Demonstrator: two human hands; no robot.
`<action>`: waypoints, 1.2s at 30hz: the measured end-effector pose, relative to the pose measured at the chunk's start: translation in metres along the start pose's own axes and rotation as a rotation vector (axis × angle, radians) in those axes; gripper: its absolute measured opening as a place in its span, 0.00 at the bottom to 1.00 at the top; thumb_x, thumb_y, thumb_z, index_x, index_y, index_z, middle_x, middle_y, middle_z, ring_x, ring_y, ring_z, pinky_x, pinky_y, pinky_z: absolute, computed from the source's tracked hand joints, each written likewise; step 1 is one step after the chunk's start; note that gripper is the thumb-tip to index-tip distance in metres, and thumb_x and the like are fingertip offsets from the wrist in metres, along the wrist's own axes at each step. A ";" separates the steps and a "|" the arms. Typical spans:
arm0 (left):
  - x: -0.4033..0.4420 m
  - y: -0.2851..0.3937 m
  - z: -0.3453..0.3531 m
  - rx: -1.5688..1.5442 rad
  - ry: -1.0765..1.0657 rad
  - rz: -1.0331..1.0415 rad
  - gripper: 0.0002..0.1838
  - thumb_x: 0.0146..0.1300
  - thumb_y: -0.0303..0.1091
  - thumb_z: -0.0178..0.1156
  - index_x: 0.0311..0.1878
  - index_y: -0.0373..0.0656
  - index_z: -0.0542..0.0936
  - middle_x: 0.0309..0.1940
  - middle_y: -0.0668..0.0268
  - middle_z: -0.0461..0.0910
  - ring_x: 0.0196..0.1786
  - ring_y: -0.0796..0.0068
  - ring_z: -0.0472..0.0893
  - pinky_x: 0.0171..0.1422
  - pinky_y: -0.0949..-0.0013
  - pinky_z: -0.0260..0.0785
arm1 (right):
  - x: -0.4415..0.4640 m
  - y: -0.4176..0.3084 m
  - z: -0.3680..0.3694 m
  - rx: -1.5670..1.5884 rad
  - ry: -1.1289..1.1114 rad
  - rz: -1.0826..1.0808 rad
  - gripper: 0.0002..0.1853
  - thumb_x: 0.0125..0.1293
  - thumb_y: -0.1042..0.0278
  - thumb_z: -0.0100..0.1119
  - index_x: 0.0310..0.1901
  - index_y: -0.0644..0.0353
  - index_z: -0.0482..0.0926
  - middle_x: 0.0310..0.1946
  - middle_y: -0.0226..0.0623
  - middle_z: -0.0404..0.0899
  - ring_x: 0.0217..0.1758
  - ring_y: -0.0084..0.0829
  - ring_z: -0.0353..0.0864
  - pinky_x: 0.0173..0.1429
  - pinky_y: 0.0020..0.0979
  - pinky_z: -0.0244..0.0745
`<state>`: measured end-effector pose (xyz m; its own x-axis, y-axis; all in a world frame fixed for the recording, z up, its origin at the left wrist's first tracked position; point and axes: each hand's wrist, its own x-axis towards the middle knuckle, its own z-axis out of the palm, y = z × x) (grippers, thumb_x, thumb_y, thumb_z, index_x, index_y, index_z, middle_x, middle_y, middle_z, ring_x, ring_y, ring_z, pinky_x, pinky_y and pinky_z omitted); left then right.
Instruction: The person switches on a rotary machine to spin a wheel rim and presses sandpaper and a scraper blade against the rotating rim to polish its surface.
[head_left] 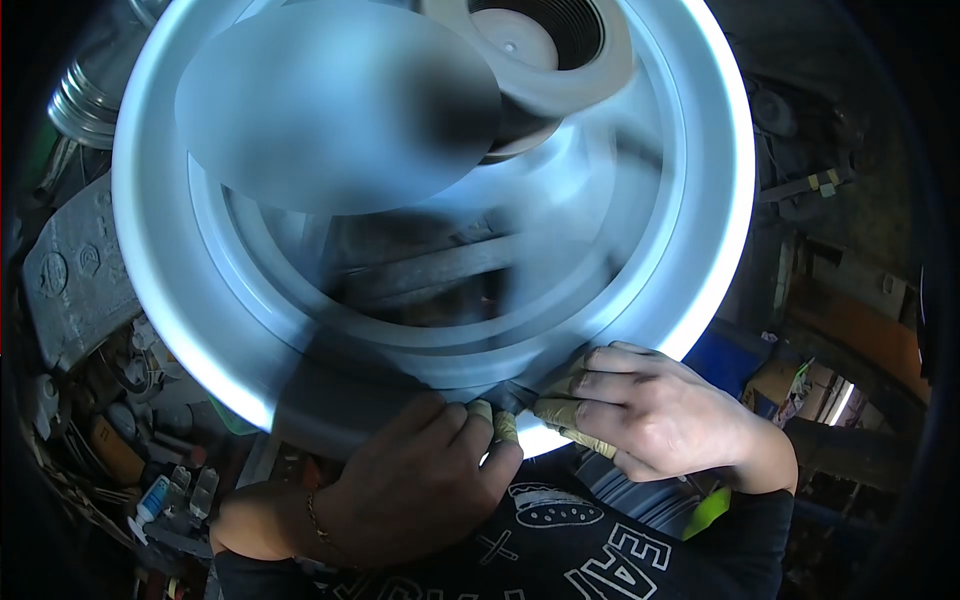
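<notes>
A large pale, shiny wheel rim (690, 290) fills the upper middle of the head view; its spokes look smeared. At its near edge, my left hand (430, 470) is closed, fingertips pressed together by the lip. My right hand (650, 410) is also closed there, its bent fingers against the lip. Yellowish tape wraps several fingertips. Between the two hands shows a small dark, thin piece (514, 397), pinched by the fingers; its kind cannot be made out. A thick round metal hub with a threaded hole (590, 90) sits over the wheel's centre.
A pale blurred oval (320, 110) hides the wheel's upper left. Left of it stand a grey metal plate (80, 270) and a ribbed metal cylinder (85, 110). A small blue-white tube (152, 500) lies lower left. At right are a cardboard box (775, 383) and an orange-brown panel (860, 335).
</notes>
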<state>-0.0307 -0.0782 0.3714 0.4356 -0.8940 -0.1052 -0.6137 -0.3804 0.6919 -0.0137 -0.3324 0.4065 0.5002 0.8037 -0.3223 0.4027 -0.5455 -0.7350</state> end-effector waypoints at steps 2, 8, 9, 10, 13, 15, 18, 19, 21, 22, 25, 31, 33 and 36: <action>0.000 0.000 -0.001 -0.008 0.002 -0.001 0.10 0.54 0.32 0.60 0.39 0.41 0.81 0.40 0.57 0.81 0.42 0.65 0.80 0.52 0.61 0.72 | 0.000 0.000 0.000 -0.006 -0.002 0.003 0.23 0.44 0.71 0.66 0.45 0.71 0.83 0.44 0.44 0.83 0.50 0.40 0.78 0.58 0.35 0.78; 0.000 0.001 -0.003 -0.010 -0.016 -0.004 0.10 0.55 0.32 0.60 0.39 0.40 0.81 0.39 0.57 0.81 0.42 0.65 0.80 0.53 0.61 0.72 | 0.000 0.000 0.001 0.007 0.019 -0.002 0.21 0.44 0.71 0.66 0.43 0.70 0.82 0.45 0.45 0.83 0.50 0.41 0.78 0.58 0.36 0.78; 0.000 0.000 -0.003 -0.019 -0.028 -0.005 0.09 0.55 0.32 0.60 0.39 0.40 0.81 0.39 0.57 0.81 0.42 0.65 0.80 0.53 0.62 0.71 | -0.001 0.000 0.002 0.008 0.017 0.002 0.21 0.44 0.71 0.66 0.43 0.70 0.82 0.45 0.45 0.83 0.50 0.41 0.78 0.58 0.36 0.78; 0.000 0.000 -0.004 -0.028 -0.040 -0.006 0.09 0.56 0.32 0.60 0.39 0.40 0.81 0.39 0.57 0.81 0.42 0.65 0.80 0.53 0.62 0.71 | -0.001 0.000 0.002 0.009 0.014 0.005 0.21 0.44 0.71 0.66 0.43 0.70 0.82 0.44 0.45 0.83 0.50 0.41 0.78 0.58 0.36 0.78; -0.001 0.000 0.000 0.013 0.004 0.007 0.09 0.56 0.32 0.60 0.38 0.39 0.81 0.39 0.56 0.81 0.42 0.65 0.80 0.53 0.62 0.71 | 0.000 0.000 0.001 0.011 -0.011 0.012 0.21 0.44 0.71 0.66 0.43 0.70 0.82 0.44 0.45 0.82 0.50 0.41 0.78 0.58 0.36 0.78; 0.000 0.000 -0.004 0.006 -0.017 0.009 0.09 0.57 0.31 0.60 0.39 0.39 0.81 0.40 0.56 0.81 0.42 0.65 0.80 0.53 0.62 0.71 | 0.000 0.000 0.001 0.010 -0.006 0.008 0.22 0.44 0.71 0.65 0.44 0.71 0.82 0.44 0.45 0.82 0.50 0.41 0.78 0.59 0.36 0.78; 0.001 -0.001 -0.005 -0.005 -0.034 0.013 0.10 0.58 0.31 0.59 0.41 0.38 0.81 0.40 0.56 0.81 0.42 0.65 0.81 0.53 0.63 0.70 | -0.001 0.000 0.000 0.007 0.002 0.004 0.22 0.44 0.70 0.65 0.44 0.71 0.82 0.44 0.45 0.82 0.50 0.41 0.78 0.59 0.36 0.78; 0.002 -0.001 -0.005 -0.008 -0.029 0.015 0.10 0.58 0.31 0.59 0.42 0.38 0.81 0.40 0.56 0.82 0.42 0.66 0.81 0.53 0.63 0.70 | -0.001 0.000 0.000 0.004 0.006 0.004 0.22 0.45 0.70 0.65 0.45 0.71 0.82 0.44 0.45 0.82 0.50 0.41 0.78 0.59 0.36 0.78; 0.001 -0.001 -0.003 0.002 -0.020 0.020 0.10 0.58 0.31 0.59 0.42 0.38 0.82 0.40 0.57 0.82 0.42 0.66 0.81 0.53 0.63 0.70 | -0.002 0.000 0.000 0.007 0.011 0.007 0.23 0.44 0.70 0.65 0.45 0.71 0.82 0.44 0.45 0.82 0.50 0.41 0.78 0.59 0.36 0.78; 0.001 -0.001 -0.003 0.014 -0.011 0.025 0.11 0.58 0.31 0.59 0.42 0.38 0.82 0.39 0.57 0.82 0.42 0.66 0.81 0.53 0.63 0.70 | -0.002 -0.001 0.000 0.010 0.017 0.009 0.23 0.44 0.70 0.65 0.45 0.70 0.82 0.44 0.45 0.82 0.50 0.41 0.78 0.59 0.35 0.78; 0.001 -0.001 -0.003 0.012 0.006 0.032 0.10 0.59 0.31 0.59 0.42 0.37 0.82 0.39 0.57 0.82 0.41 0.66 0.81 0.53 0.63 0.69 | -0.003 -0.002 -0.002 0.013 -0.003 0.017 0.25 0.43 0.70 0.65 0.46 0.71 0.82 0.43 0.44 0.82 0.49 0.41 0.78 0.59 0.35 0.78; 0.001 0.000 -0.004 -0.016 -0.003 0.041 0.10 0.60 0.30 0.59 0.42 0.36 0.82 0.39 0.57 0.82 0.40 0.68 0.80 0.52 0.64 0.68 | -0.005 -0.006 -0.002 -0.004 0.029 0.031 0.27 0.40 0.70 0.65 0.47 0.71 0.82 0.39 0.42 0.81 0.47 0.41 0.77 0.58 0.35 0.77; 0.001 0.000 -0.003 -0.020 0.003 0.044 0.10 0.60 0.30 0.60 0.42 0.36 0.82 0.39 0.57 0.82 0.39 0.68 0.80 0.52 0.64 0.68 | -0.006 -0.009 -0.004 -0.010 0.011 0.044 0.28 0.39 0.70 0.66 0.47 0.71 0.82 0.39 0.42 0.81 0.46 0.40 0.77 0.58 0.35 0.77; 0.002 0.000 -0.003 -0.037 0.022 0.055 0.09 0.61 0.30 0.60 0.41 0.36 0.82 0.37 0.57 0.83 0.38 0.68 0.80 0.50 0.65 0.68 | -0.009 -0.010 -0.004 -0.018 -0.011 0.061 0.29 0.36 0.69 0.67 0.47 0.71 0.82 0.38 0.41 0.81 0.46 0.40 0.77 0.58 0.35 0.77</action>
<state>-0.0283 -0.0796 0.3734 0.4162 -0.9079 -0.0506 -0.6126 -0.3211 0.7222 -0.0191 -0.3347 0.4193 0.5161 0.7710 -0.3731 0.3853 -0.5981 -0.7027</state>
